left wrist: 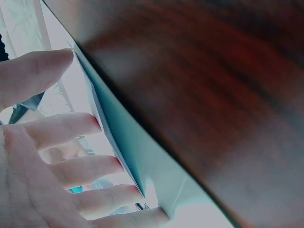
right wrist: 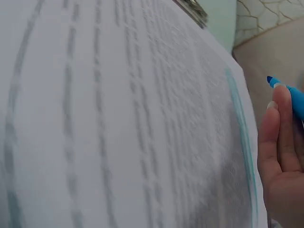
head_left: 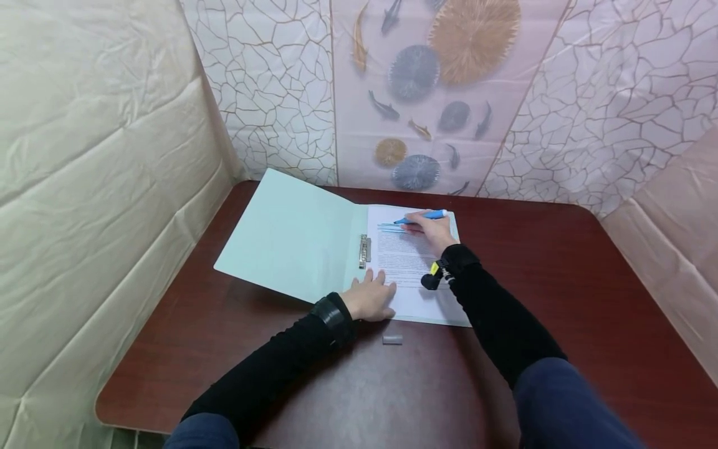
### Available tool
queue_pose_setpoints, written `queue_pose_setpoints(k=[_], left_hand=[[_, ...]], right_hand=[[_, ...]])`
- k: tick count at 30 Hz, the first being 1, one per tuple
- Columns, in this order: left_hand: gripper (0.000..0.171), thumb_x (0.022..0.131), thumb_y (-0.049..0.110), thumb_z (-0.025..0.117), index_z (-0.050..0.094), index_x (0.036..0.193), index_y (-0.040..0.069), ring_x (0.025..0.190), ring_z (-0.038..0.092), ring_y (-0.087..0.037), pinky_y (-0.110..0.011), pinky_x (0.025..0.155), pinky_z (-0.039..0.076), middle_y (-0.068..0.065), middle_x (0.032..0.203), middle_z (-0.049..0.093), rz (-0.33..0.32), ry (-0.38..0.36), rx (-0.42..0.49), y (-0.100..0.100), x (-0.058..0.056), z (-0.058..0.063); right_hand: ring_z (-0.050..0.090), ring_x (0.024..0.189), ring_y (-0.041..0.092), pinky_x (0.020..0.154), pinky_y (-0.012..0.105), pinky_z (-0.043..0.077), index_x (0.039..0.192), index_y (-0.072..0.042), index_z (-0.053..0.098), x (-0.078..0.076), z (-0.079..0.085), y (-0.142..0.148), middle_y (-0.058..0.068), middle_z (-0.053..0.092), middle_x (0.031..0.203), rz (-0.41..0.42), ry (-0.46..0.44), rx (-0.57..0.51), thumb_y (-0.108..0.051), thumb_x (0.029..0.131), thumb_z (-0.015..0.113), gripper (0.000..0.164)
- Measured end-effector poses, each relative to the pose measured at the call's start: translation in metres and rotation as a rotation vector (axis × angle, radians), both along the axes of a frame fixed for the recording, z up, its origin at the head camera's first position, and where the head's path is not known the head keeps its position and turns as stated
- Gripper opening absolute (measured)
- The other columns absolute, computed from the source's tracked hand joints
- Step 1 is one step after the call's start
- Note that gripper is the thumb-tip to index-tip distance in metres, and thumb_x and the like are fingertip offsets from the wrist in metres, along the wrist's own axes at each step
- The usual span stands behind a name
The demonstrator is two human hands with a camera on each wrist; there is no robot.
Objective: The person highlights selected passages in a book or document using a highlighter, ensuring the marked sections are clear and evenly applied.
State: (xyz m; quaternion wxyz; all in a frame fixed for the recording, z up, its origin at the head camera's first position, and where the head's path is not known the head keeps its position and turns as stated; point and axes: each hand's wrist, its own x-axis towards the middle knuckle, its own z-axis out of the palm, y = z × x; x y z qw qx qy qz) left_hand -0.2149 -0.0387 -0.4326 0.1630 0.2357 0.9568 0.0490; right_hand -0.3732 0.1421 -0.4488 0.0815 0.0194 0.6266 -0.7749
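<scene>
A mint-green folder (head_left: 291, 240) lies open, its left cover raised off the table. On its right side is a printed sheet (head_left: 406, 293) with several blue lines across the upper text. My right hand (head_left: 430, 232) pinches a blue marker (right wrist: 295, 100), its uncapped dark-blue tip near those lines in the head view. With fingers spread, my left hand (head_left: 370, 299) rests on the sheet's lower left corner and the folder's fold. In the left wrist view, the left fingertips (left wrist: 90, 124) touch the paper near its edge.
A metal clip (head_left: 364, 251) sits along the folder's fold. On the dark red-brown table (head_left: 561, 268), a small grey cylinder (head_left: 392, 340) lies just in front of the folder. Patterned cloth (head_left: 269, 81) hangs behind the table, and pale cloth (head_left: 101, 156) hangs at the left.
</scene>
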Motion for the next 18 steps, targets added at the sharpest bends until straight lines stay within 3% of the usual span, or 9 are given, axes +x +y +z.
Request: queue_pose_setpoints(k=[6,13,18], left_hand=[[0.064,0.094,0.042,0.058,0.039,0.149,0.015,0.145,0.023,-0.043,-0.061,0.110,0.032,-0.019,0.158,0.026,-0.001,-0.011,-0.015,0.001,-0.001,-0.001],[0.065,0.093,0.044,0.058,0.039,0.149,0.016,0.146,0.022,-0.042,-0.061,0.111,0.031,-0.018,0.158,0.025,0.004,-0.015,-0.025,0.001,-0.003,-0.001],[0.065,0.093,0.044,0.058,0.039,0.149,0.016,0.146,0.022,-0.043,-0.061,0.110,0.031,-0.018,0.158,0.025,0.005,-0.014,-0.027,0.000,-0.003,-0.002]], right_hand=[[0.074,0.083,0.019,0.087,0.035,0.056,0.100,-0.005,0.068,0.001,-0.007,-0.025,0.004,0.075,0.084,-0.002,-0.045,0.093,-0.011,0.086,0.072,0.016],[0.074,0.088,0.022,0.088,0.037,0.056,0.103,-0.003,0.066,0.003,-0.007,-0.037,0.000,0.075,0.079,-0.016,-0.015,0.191,-0.016,0.085,0.074,0.024],[0.074,0.087,0.021,0.086,0.036,0.056,0.105,-0.002,0.065,0.003,-0.007,-0.039,0.004,0.076,0.084,-0.004,-0.012,0.211,-0.016,0.085,0.074,0.026]])
